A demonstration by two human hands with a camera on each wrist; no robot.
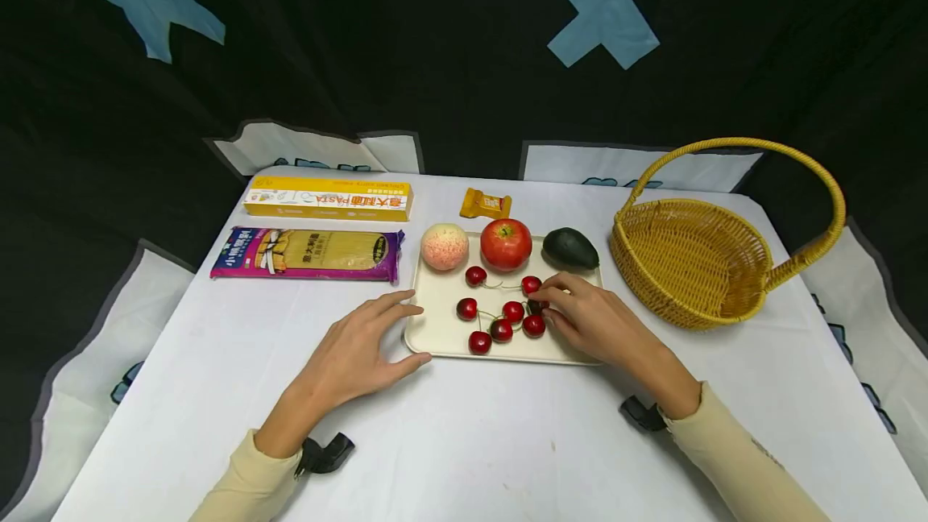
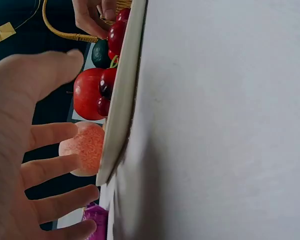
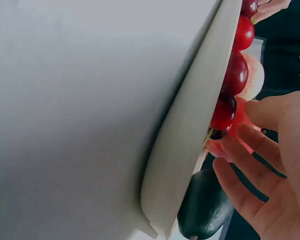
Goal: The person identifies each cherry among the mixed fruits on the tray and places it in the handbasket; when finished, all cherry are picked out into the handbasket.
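Several dark red cherries with green stems lie on a cream rectangular tray. My right hand reaches over the tray's right side, with thumb and fingertips close around a dark cherry. In the right wrist view its fingers look loosely extended; whether they touch the cherry is unclear. At the tray's left edge, my left hand has its fingers and thumb spread and holds nothing. Along the tray's back are a peach, a red apple and a dark green avocado.
A yellow wicker basket with a tall handle stands right of the tray. At the back left lie a yellow pasta box and a purple-edged pasta packet. A small orange-yellow wrapped packet lies behind the tray.
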